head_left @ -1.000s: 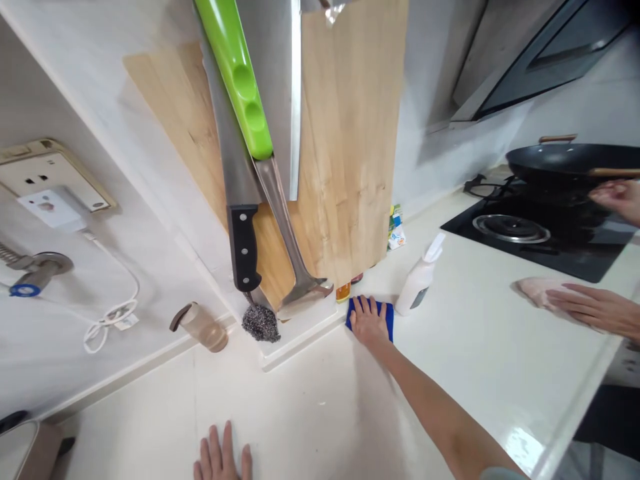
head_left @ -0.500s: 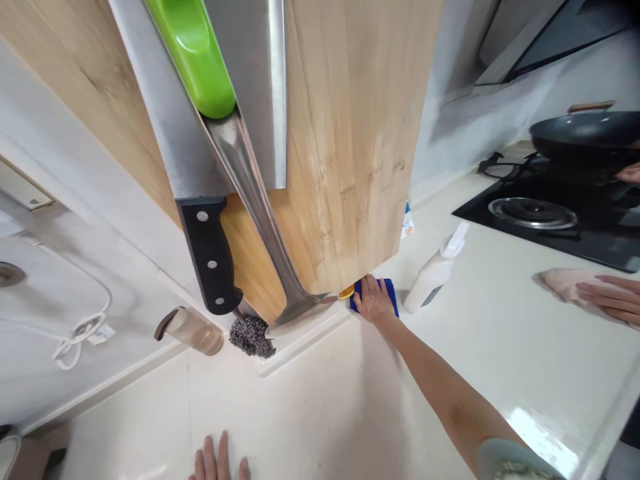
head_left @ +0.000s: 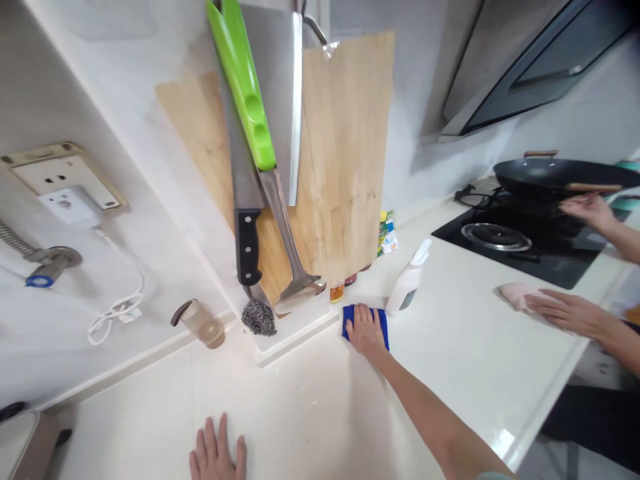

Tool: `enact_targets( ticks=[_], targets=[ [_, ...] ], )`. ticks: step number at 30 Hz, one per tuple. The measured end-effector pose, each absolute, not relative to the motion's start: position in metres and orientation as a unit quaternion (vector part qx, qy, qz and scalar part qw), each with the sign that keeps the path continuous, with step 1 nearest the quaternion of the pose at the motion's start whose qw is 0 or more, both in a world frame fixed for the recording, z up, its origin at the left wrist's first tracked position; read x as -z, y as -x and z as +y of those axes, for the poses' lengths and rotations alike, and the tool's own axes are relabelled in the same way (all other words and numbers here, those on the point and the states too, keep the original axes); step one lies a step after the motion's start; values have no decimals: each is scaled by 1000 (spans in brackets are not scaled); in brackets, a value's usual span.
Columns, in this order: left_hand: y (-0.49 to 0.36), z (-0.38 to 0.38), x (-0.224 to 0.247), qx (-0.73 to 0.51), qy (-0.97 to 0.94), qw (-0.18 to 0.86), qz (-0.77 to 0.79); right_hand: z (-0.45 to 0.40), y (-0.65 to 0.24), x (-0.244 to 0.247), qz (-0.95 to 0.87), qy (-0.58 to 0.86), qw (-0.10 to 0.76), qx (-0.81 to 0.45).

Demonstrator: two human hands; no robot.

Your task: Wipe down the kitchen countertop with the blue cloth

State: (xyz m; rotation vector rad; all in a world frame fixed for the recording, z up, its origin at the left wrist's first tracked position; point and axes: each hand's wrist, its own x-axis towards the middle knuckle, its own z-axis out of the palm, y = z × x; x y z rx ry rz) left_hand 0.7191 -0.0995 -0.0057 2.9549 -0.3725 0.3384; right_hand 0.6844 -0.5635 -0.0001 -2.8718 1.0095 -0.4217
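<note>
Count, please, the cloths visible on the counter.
2: a blue cloth under the person's right hand, and a pale cloth under a co-worker's hand, nearer the stove. Others may be hidden.

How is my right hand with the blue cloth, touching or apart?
Touching. The head view shows your right hand palm-down on the blue cloth, covering its middle.

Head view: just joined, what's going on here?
The person's right hand lies flat on a blue cloth on the counter, just beside a white spray bottle. The left hand is spread palm down, holding nothing, partly cut off by the frame. At the right, a co-worker's hand rests on a pale pink cloth; another hand is near the handle of the wok.
</note>
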Motion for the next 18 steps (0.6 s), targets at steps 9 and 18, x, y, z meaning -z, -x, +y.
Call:
enact_targets(
  ticks=[9,18],
  targets=[
    [-716,-102,2,-129,-979,69,-140,-401,-656,-14,211,970,72,100],
    [-710,-102,-2,-184,-969,65,-154,-318,-577,-22,-17,983,173,56]
  ],
)
